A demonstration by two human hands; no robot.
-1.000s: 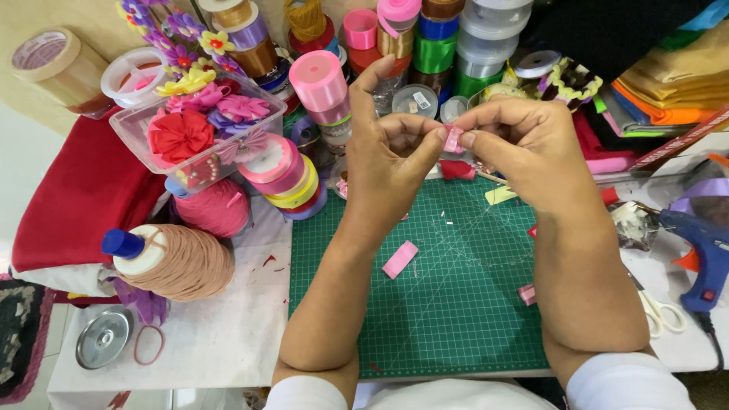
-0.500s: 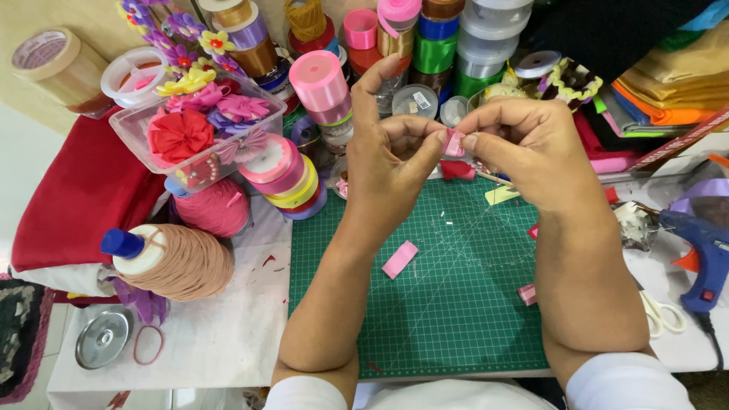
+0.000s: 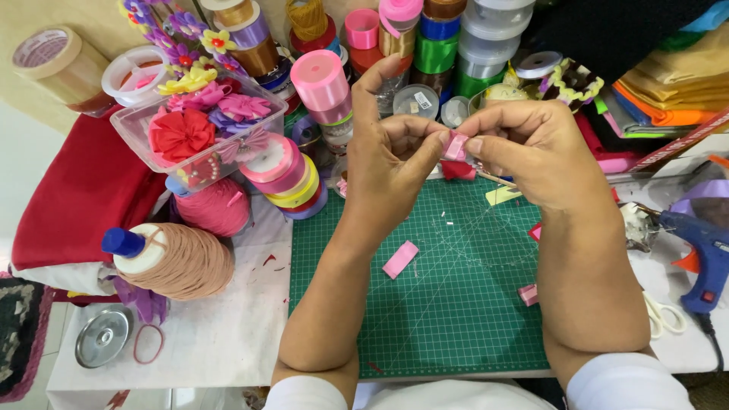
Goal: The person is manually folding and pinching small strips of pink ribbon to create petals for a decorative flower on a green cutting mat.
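Left hand: raised above the far edge of the green gridded cutting mat, thumb and bent fingers pinching a small folded piece of pink satin ribbon; index finger points up.
Right hand: closed on the same ribbon piece from the other side, thumb and forefinger pressing it.
Folded ribbon: held in the air between both hands, over the mat's far edge, touching both sets of fingertips.
On the mat: a flat pink ribbon strip near its left edge; a small folded pink piece near its right edge.
Table, left side: a cone of beige thread with a blue cap, a clear plastic box of fabric flowers, stacked ribbon spools.
Table, right edge: a blue glue gun.
Table, far edge: rows of coloured ribbon rolls.
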